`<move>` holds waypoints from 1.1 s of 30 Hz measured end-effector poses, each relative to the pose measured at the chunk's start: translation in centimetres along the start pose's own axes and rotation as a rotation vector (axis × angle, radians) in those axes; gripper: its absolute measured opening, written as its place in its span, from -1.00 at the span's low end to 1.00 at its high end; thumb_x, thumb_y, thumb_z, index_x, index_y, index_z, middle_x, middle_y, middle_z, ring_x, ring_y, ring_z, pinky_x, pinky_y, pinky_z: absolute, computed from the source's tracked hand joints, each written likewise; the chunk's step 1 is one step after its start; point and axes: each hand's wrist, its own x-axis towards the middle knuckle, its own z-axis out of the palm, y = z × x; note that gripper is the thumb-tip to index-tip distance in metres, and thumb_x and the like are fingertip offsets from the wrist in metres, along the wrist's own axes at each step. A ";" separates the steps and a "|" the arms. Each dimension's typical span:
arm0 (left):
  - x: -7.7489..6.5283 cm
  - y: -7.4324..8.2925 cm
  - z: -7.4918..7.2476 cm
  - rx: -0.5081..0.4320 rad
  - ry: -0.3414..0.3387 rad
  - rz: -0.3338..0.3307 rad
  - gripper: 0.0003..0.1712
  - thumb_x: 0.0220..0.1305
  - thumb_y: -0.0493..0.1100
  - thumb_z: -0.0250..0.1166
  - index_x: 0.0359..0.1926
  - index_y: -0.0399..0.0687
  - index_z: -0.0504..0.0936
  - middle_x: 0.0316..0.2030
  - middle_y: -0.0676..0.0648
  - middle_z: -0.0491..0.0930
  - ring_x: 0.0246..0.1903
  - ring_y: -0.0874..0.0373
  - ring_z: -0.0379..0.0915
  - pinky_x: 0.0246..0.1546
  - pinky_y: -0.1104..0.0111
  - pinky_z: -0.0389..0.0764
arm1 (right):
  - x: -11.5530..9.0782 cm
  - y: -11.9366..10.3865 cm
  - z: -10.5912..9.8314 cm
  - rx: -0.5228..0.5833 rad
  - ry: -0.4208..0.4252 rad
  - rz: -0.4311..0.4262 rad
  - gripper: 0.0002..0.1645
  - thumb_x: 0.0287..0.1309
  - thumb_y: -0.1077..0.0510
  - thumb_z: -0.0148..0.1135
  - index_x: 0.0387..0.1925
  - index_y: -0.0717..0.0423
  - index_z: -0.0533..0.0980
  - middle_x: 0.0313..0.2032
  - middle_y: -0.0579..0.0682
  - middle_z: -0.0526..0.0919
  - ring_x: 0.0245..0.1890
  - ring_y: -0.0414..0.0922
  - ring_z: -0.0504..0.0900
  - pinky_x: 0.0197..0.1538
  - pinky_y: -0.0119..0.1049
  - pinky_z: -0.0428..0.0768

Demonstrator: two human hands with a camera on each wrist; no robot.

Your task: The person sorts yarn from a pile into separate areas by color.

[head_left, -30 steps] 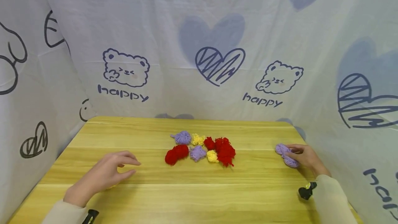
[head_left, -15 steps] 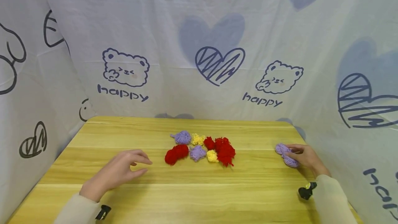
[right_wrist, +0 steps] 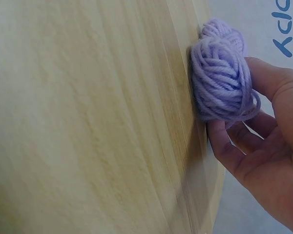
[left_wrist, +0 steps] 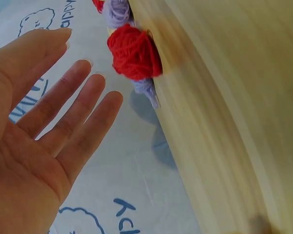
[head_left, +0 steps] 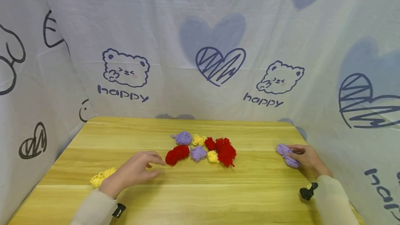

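My left hand [head_left: 135, 170] is over the left half of the table, its fingers loosely extended with nothing in them. Just beyond its fingertips lies a red yarn bundle [head_left: 177, 155], seen larger in the left wrist view as a red ball of yarn [left_wrist: 133, 52]. Behind my left wrist is a yellow yarn bundle [head_left: 101, 178], partly covered by the arm. On the right side, my right hand [head_left: 307, 159] holds a light purple yarn bundle [right_wrist: 219, 80] at the table surface, thumb on one side and fingers on the other.
Several yarn bundles sit clustered mid-table: two purple, including the rear one [head_left: 183, 138], small yellow ones [head_left: 213, 157], and red ones [head_left: 226, 152]. The wooden table [head_left: 200, 200] meets a printed cloth [head_left: 175, 79] behind and at both sides.
My left hand has moved rightward toward the red yarn, uncovering the yellow bundle behind it. My right hand and the purple yarn have stayed in place.
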 end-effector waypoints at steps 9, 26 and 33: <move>1.1 0.5 1.5 -0.061 -0.030 0.020 -0.75 0.27 -0.27 0.44 -0.02 -0.09 0.81 -0.07 -0.01 0.75 -0.05 0.02 0.68 -0.10 0.27 0.78 | 0.2 0.2 0.0 -0.004 -0.004 -0.047 -0.23 0.28 -0.14 0.40 0.32 0.28 0.50 0.28 0.47 0.49 0.21 0.35 0.51 0.24 0.24 0.54; 3.5 1.7 3.9 -0.121 -0.061 0.103 -0.74 0.25 -0.33 0.43 -0.03 -0.17 0.80 -0.10 -0.11 0.76 -0.15 0.02 0.69 -0.14 0.32 0.77 | -0.3 0.1 -0.3 -0.009 -0.021 -0.040 -0.23 0.29 -0.15 0.39 0.33 0.27 0.50 0.28 0.46 0.50 0.22 0.34 0.50 0.28 0.25 0.52; 4.7 2.4 5.0 -0.112 -0.070 0.112 -0.74 0.24 -0.32 0.44 -0.03 -0.14 0.80 -0.08 -0.07 0.76 -0.11 0.04 0.68 -0.09 0.33 0.75 | -0.2 0.0 -0.1 -0.012 -0.017 -0.030 -0.22 0.29 -0.16 0.39 0.33 0.27 0.50 0.30 0.46 0.48 0.24 0.35 0.49 0.30 0.27 0.50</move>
